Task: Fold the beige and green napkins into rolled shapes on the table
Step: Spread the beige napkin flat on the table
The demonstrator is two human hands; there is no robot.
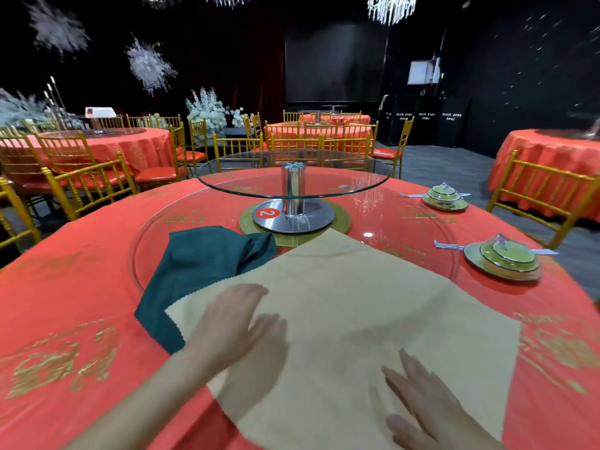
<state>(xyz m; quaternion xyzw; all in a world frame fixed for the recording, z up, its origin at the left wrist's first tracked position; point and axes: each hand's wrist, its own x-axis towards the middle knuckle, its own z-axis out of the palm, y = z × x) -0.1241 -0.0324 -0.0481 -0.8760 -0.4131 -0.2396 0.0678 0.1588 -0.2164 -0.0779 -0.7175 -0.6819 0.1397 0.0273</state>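
Observation:
The beige napkin (367, 306) lies spread flat as a diamond on the red tablecloth in front of me. A dark green napkin (201, 264) lies crumpled to its left, partly under the beige one's left edge. My left hand (233, 316) rests palm down, fingers apart, on the beige napkin's left part. Flat on the near part of that napkin lies my right hand (422, 397), its fingers spread. Neither hand grips the cloth.
A glass turntable on a metal post (292, 190) stands at the table's centre, its base just beyond the napkins. Two stacked green dish settings (501, 259) (445, 199) sit at the right. Gold chairs (87, 186) and other red tables (552, 164) surround this one.

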